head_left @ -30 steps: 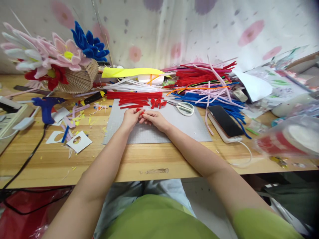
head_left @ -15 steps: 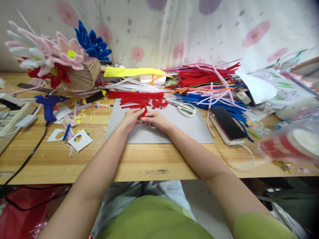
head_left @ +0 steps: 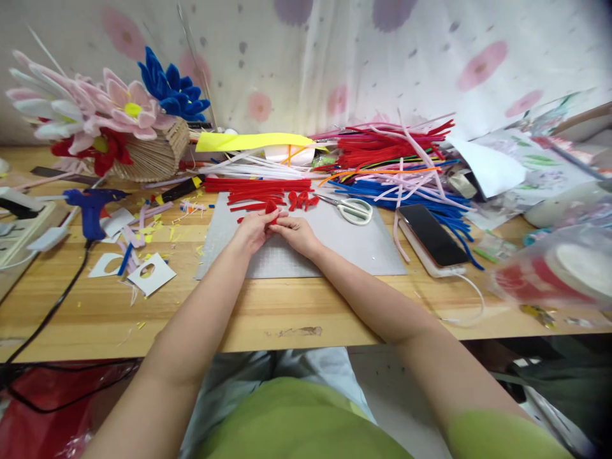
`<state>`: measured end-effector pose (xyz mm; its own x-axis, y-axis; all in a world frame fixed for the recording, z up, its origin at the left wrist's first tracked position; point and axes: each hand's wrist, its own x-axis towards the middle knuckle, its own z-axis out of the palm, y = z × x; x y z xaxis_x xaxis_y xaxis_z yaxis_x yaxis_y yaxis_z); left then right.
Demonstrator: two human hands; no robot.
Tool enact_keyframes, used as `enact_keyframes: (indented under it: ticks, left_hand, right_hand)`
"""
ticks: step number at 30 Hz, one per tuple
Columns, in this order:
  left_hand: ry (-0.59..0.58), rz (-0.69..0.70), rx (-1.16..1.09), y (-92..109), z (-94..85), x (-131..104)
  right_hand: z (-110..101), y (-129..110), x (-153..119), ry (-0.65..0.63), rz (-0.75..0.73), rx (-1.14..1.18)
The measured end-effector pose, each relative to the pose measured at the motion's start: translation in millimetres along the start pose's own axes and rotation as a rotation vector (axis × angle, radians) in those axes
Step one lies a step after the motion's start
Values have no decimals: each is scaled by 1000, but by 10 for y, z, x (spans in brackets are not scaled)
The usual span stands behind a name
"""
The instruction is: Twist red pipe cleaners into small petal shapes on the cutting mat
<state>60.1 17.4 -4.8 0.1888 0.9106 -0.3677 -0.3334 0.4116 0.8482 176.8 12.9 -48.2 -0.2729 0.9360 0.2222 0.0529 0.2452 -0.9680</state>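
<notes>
Between my two hands, over the grey cutting mat point(head_left: 335, 255), is a small red pipe-cleaner petal point(head_left: 271, 208). My left hand point(head_left: 253, 231) is closed on its left side, thumb toward the top. My right hand point(head_left: 297, 233) meets it from the right, with thumb and fingertips pinched at the petal's lower end. The fingers cover much of the petal. Just beyond my hands lie several finished-looking red loops point(head_left: 303, 201) and a row of straight red pipe cleaners point(head_left: 258, 186). White-handled scissors point(head_left: 355, 211) rest on the mat to the right.
A blue glue gun point(head_left: 93, 210) with a black cord stands left, near paper scraps point(head_left: 152, 274). Fuzzy flowers point(head_left: 129, 108) sit behind it. Bundled blue pipe cleaners point(head_left: 406, 194) lie back right. A phone point(head_left: 433, 234) and a bagged cup point(head_left: 549, 274) are at right.
My right fingers have shifted left and closed in by the left hand. The red petal is turned and shows less of its outline. The camera view has moved slightly.
</notes>
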Motion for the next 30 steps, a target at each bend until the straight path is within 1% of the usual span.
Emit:
enact_keyframes:
  ticks: [2, 4, 6, 8, 9, 10, 11, 12, 13, 15, 17, 18, 20, 23, 27, 30]
  left_hand:
    - [-10, 31, -6, -40, 9, 3]
    - [11, 85, -16, -78, 22, 5]
    - [62, 145, -9, -95, 27, 3]
    - [138, 206, 31, -77, 10, -7]
    - [157, 222, 63, -57, -8, -18]
    - [162, 223, 100, -34, -30, -31]
    - [121, 191, 140, -10, -54, -48]
    - [40, 121, 178, 11, -77, -66]
    - [-40, 60, 216, 27, -96, -85]
    - [-158, -4, 265, 39, -116, -117]
    - [-230, -35, 294, 32, -118, -136]
    - [-256, -48, 305, 26, -115, -139]
    - [-285, -65, 315, 19, -111, -139]
    - [-297, -62, 300, 25, -111, -138]
    - [-302, -23, 276, 30, -101, -147]
    - [-284, 19, 272, 13, -84, -145]
  right_hand:
    - [7, 7, 13, 5, 15, -40]
    - [-12, -22, 34, -12, 35, -121]
    - [-77, -84, 55, -58, 47, -220]
    - [-191, -162, 69, -93, 63, -280]
    - [-259, -198, 73, -61, 80, -278]
    - [-329, -229, 75, -2, 89, -236]
    - [-394, -252, 74, 46, 73, -169]
    - [-449, -266, 72, 87, 60, -83]
    - [-489, -272, 69, 74, 65, -3]
    - [-522, -268, 58, -24, 97, 93]
    - [-501, -258, 46, -131, 138, 132]
    - [-481, -255, 40, -164, 153, 141]
    - [-439, -255, 33, -192, 163, 154]
    - [-406, -251, 29, -192, 167, 170]
    - [-400, -212, 36, -118, 150, 188]
    - [-387, -187, 45, -59, 137, 195]
